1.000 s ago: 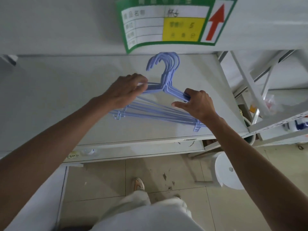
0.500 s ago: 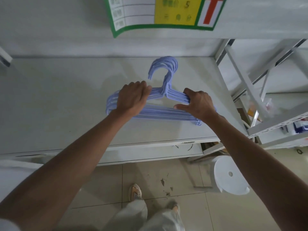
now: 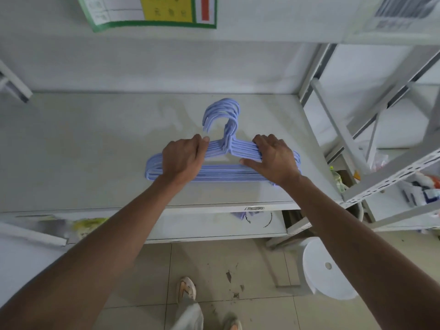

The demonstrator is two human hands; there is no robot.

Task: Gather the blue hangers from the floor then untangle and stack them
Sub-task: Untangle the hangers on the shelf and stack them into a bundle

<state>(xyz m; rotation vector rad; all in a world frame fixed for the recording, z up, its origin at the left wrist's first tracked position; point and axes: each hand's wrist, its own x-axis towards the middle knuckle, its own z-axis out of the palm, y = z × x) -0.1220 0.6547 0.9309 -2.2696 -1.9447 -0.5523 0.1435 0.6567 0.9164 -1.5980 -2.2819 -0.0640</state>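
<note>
A stack of several blue hangers [image 3: 223, 172] lies flat on the white shelf board [image 3: 83, 151], hooks pointing away from me and lined up together. My left hand [image 3: 183, 158] rests on the left shoulders of the stack, fingers curled over the top bars. My right hand [image 3: 273, 158] presses on the right shoulders, thumb stretched toward the middle. Parts of the hangers' arms are hidden under both hands.
A green-bordered label [image 3: 152, 13] hangs from the shelf above. Metal shelving uprights [image 3: 338, 129] stand at the right with small items behind. A white round stool [image 3: 326, 270] sits on the tiled floor below the shelf edge, near my shoes [image 3: 187, 288].
The loose, fanned hangers have been pushed together and laid flat into a tidy stack. Both hands moved from gripping the raised bundle to pressing it down on the shelf.
</note>
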